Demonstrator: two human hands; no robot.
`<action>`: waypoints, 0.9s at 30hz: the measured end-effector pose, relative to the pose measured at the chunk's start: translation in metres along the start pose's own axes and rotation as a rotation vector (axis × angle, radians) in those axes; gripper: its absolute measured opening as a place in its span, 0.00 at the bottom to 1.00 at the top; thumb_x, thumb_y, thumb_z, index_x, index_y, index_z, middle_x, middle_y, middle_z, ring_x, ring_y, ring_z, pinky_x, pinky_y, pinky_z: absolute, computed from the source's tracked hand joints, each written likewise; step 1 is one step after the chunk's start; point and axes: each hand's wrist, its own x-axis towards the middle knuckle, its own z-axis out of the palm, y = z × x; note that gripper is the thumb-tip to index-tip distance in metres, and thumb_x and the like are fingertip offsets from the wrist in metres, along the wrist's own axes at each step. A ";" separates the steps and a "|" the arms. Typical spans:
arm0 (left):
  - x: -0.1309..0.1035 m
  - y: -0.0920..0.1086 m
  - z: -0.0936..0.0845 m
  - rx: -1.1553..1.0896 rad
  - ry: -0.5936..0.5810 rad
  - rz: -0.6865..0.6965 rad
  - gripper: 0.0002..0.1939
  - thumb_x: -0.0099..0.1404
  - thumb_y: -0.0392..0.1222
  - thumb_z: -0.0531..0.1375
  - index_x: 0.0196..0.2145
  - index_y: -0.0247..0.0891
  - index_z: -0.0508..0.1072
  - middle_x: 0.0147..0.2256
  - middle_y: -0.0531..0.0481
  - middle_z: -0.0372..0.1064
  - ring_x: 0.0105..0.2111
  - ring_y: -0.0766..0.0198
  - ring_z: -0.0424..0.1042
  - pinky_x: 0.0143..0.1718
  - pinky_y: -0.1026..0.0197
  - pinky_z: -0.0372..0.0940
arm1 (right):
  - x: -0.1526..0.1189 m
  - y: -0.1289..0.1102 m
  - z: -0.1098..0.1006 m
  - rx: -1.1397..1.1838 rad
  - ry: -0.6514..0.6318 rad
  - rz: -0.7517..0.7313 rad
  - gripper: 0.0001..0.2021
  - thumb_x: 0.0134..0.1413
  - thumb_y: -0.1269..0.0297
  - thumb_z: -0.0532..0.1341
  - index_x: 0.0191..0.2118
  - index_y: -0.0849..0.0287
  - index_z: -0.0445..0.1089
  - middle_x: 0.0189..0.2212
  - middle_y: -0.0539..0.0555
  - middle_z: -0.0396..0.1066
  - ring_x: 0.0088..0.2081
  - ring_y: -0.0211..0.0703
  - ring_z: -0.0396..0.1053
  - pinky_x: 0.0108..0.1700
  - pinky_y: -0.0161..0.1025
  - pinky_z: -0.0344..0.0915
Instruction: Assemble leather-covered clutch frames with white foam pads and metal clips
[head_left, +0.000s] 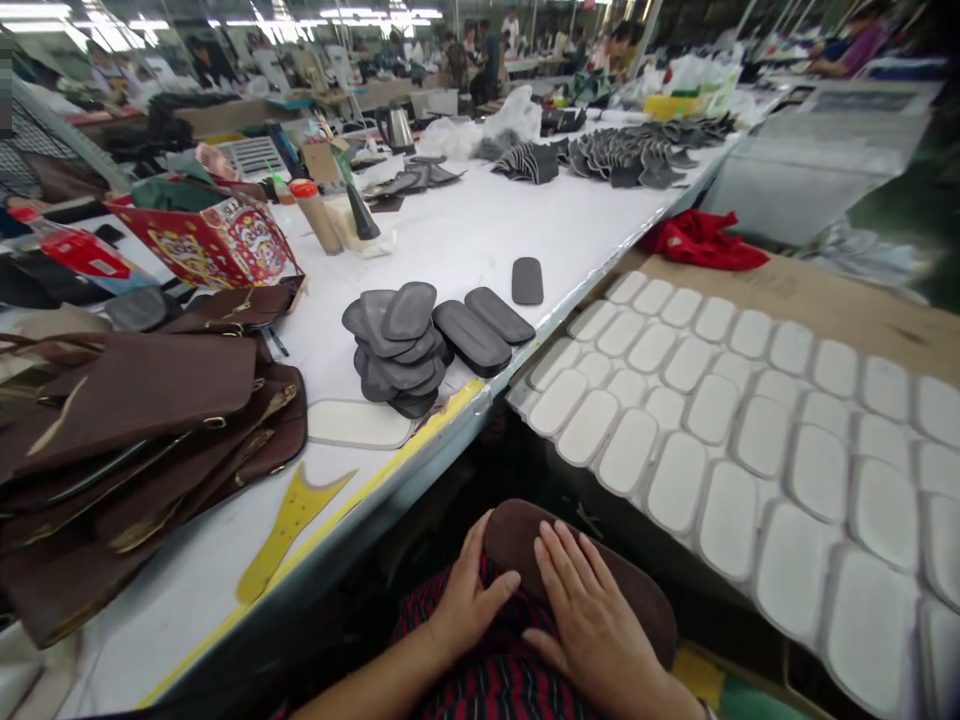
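A dark brown oval panel (637, 597) with rounded ends rests on my lap, over striped cloth. At its left end, my left hand (471, 592) grips the edge, with the fingers along the far side and the thumb towards the near side. Across the panel's top lies my right hand (581, 590), fingers stretched out and flat, thumb apart near the near edge. What is under the panel is hidden. On the table edge ahead sit a pile of dark grey oval pieces (397, 345) and a short stack of similar ones (472, 335).
Rows of white oval pieces (750, 430) overlap on a board to my right, with a red cloth (705, 240) behind. Brown leather bags (150, 400) are heaped at left. A yellow template (289, 530) lies by the table's edge (420, 430). Farther back stands a tan bottle (319, 220).
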 end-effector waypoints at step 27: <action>0.021 0.009 -0.019 -0.454 -0.201 -0.163 0.33 0.60 0.44 0.56 0.60 0.44 0.48 0.60 0.49 0.49 0.59 0.56 0.49 0.60 0.51 0.45 | 0.080 0.015 -0.010 0.389 -0.349 0.517 0.21 0.49 0.42 0.55 0.36 0.56 0.65 0.32 0.54 0.70 0.34 0.49 0.68 0.35 0.42 0.62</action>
